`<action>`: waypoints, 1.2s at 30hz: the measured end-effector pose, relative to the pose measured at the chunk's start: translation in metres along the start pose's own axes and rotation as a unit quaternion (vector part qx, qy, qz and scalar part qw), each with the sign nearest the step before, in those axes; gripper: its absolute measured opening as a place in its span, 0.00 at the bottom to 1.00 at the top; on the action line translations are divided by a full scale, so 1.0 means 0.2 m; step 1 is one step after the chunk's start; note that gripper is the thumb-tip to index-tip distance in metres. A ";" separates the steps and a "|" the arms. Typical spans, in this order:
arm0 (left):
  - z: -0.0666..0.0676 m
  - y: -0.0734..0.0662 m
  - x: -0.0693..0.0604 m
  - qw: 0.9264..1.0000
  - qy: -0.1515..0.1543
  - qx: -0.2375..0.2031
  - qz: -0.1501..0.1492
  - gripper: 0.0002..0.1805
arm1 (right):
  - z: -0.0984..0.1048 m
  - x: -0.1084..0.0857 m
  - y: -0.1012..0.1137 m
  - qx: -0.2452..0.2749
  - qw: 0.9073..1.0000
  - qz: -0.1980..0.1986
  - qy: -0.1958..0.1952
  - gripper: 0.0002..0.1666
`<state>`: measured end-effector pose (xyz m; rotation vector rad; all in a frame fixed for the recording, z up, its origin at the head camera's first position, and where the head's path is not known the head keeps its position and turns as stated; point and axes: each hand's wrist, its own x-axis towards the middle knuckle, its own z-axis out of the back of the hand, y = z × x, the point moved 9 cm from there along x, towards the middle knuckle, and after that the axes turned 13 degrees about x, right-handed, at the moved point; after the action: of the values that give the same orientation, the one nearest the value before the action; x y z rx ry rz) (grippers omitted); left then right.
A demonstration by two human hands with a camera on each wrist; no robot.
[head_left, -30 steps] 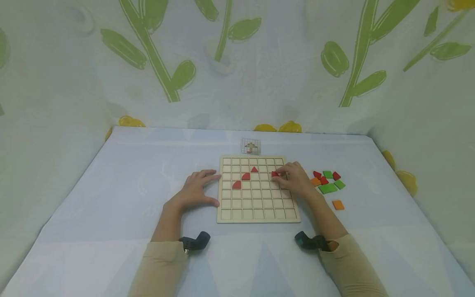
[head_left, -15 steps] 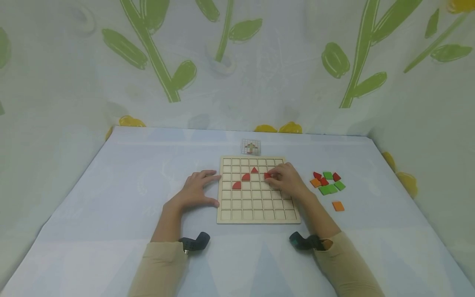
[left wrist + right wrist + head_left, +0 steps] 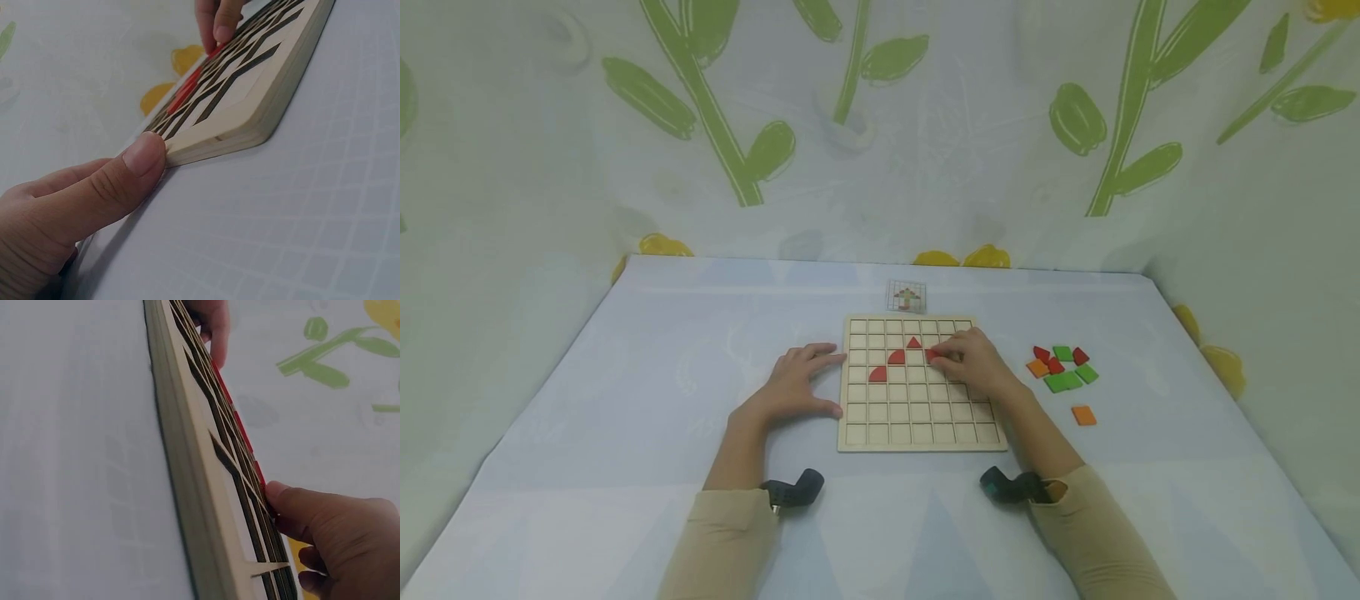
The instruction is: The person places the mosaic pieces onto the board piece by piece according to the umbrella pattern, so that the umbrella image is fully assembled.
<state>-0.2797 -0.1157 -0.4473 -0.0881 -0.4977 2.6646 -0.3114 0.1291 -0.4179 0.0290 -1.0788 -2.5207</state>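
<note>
A pale wooden grid board (image 3: 922, 433) lies flat on the table. Two red quarter-round tiles (image 3: 878, 374) and a red triangle tile (image 3: 913, 342) step up its cells from left to right. My right hand (image 3: 976, 363) pinches another red tile (image 3: 931, 355) between thumb and fingers, right at the board's surface just right of the triangle; its full shape is covered by the fingers. Along the board's left edge my left hand (image 3: 796, 382) rests with thumb and fingers spread, the thumb (image 3: 144, 156) touching the side in the left wrist view.
A small pattern card (image 3: 907, 296) lies behind the board. To the right is a loose group of red, green tiles (image 3: 1063, 382) and an orange tile (image 3: 1037, 368). Another orange tile (image 3: 1083, 415) lies nearer. A printed cloth wall stands behind the table.
My right hand has slid left across the board with the red tile, from near the right side to close by the triangle. The left hand stays in place.
</note>
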 end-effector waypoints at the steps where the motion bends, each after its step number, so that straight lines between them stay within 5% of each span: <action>1: 0.00 0.00 0.00 1.000 0.000 0.000 0.000 0.50 | 0.00 0.00 0.00 0.002 1.000 0.003 -0.001 0.15; 21: 0.02 -0.01 0.01 1.000 -0.008 0.002 -0.007 0.50 | 0.06 -0.02 0.01 -0.005 1.000 -0.014 -0.016 0.18; 36: 0.01 -0.01 0.00 1.000 -0.002 0.000 -0.005 0.50 | 0.18 -0.09 -0.11 -0.018 0.998 -0.032 -0.056 0.18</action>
<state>-0.2792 -0.1150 -0.4456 -0.0802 -0.4989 2.6552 -0.3093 0.1744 -0.4096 -0.0899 -1.0901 -2.6257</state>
